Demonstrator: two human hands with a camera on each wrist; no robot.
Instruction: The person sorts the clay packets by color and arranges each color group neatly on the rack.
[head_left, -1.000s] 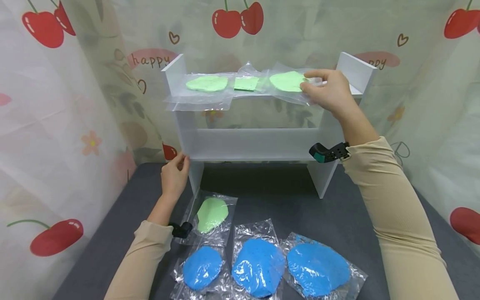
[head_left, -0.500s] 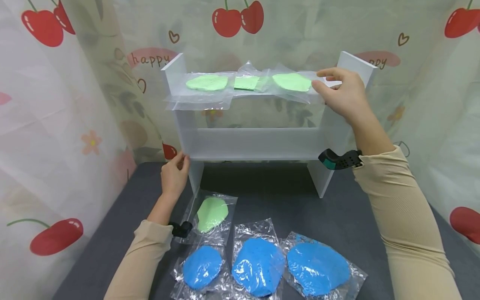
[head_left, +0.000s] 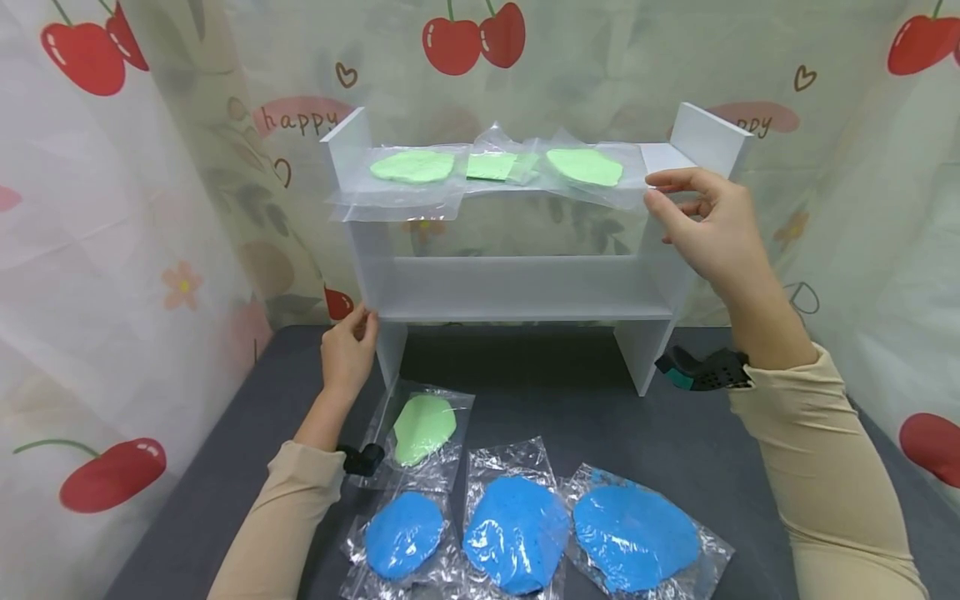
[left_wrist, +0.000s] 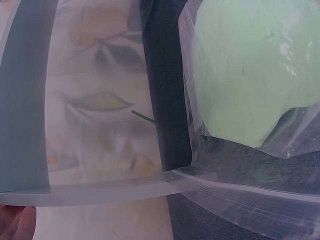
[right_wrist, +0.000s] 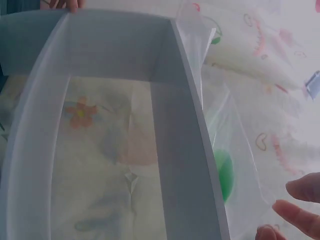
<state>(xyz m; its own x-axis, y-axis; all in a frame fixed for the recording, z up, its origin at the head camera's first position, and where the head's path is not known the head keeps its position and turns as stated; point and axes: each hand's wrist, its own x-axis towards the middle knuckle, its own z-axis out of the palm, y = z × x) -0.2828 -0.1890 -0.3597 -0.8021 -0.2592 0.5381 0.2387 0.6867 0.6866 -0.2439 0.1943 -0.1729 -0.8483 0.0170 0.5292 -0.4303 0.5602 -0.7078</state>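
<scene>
My left hand (head_left: 348, 354) grips the front edge of the left side panel of a white two-tier shelf (head_left: 525, 287); in the left wrist view only its fingertips (left_wrist: 20, 222) show. Near the top tier's right end, my right hand (head_left: 708, 221) holds nothing, thumb and fingers apart, beside a clear bag with a flat light-green doughy piece (head_left: 585, 167). Whether a fingertip touches that bag's corner I cannot tell. Left of it on the top tier lie a bagged green square (head_left: 491, 166) and another bagged green piece (head_left: 413, 167).
On the dark table (head_left: 525, 392), a bagged green piece (head_left: 425, 429) lies by the shelf's left leg. In front are three bagged blue pieces, left (head_left: 405, 535), middle (head_left: 516, 533) and right (head_left: 636, 537). A cherry-print curtain (head_left: 600, 75) surrounds the table.
My right hand has let go of the right-hand green bag on the top tier and drawn back right and down. That bag shifted slightly right. My left hand has stayed put.
</scene>
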